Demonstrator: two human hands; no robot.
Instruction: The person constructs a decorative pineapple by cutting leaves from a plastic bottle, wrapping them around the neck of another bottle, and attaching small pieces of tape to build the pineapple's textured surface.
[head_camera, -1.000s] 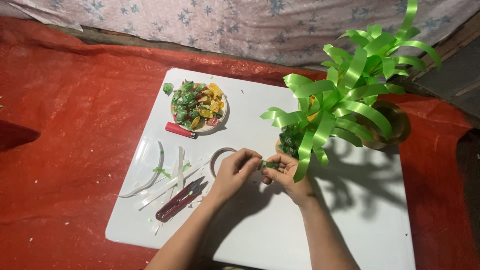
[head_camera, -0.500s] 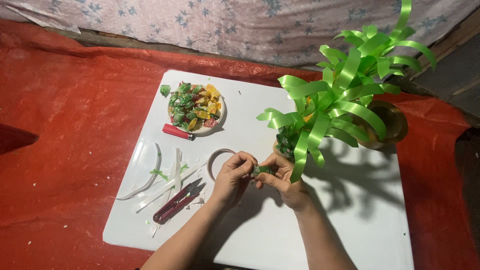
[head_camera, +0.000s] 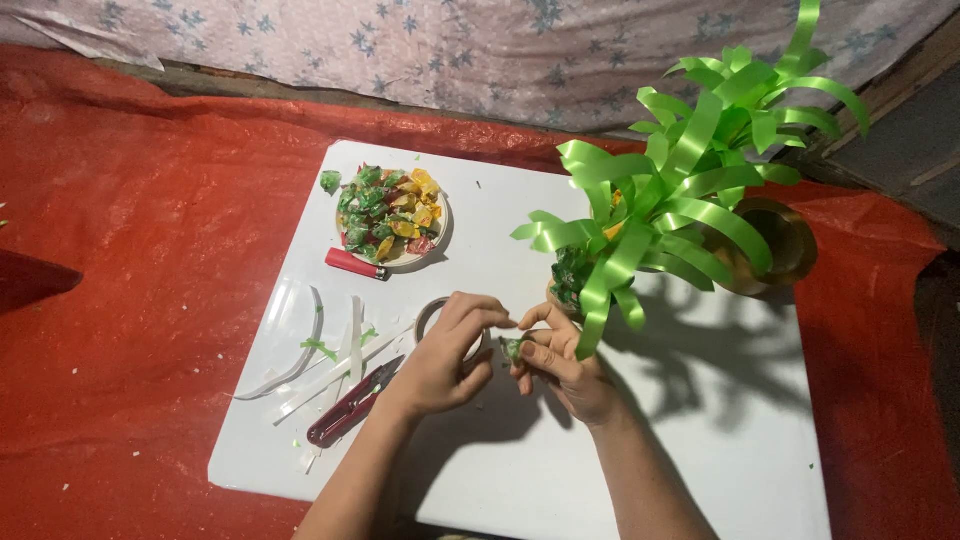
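Observation:
My left hand (head_camera: 448, 355) and my right hand (head_camera: 560, 362) meet over the white board (head_camera: 520, 470), both pinching a small green wrapped candy (head_camera: 514, 348) between the fingertips. Under my left fingers lies a roll of clear tape (head_camera: 436, 318). Just beyond my right hand stands a craft tree of looped green ribbon (head_camera: 680, 190), with wrapped candies fixed low on its stem (head_camera: 572, 272).
A small plate of green and yellow wrapped candies (head_camera: 392, 215) sits at the board's far left, with a red lighter (head_camera: 355, 263) beside it. Dark red snips (head_camera: 352, 402) and white backing strips (head_camera: 300, 345) lie left of my hands. A brass pot (head_camera: 775, 245) stands at right. Red cloth (head_camera: 120, 300) surrounds the board.
My hands stay together on the candy, working it slightly; the view has shifted a little. Nothing else has moved.

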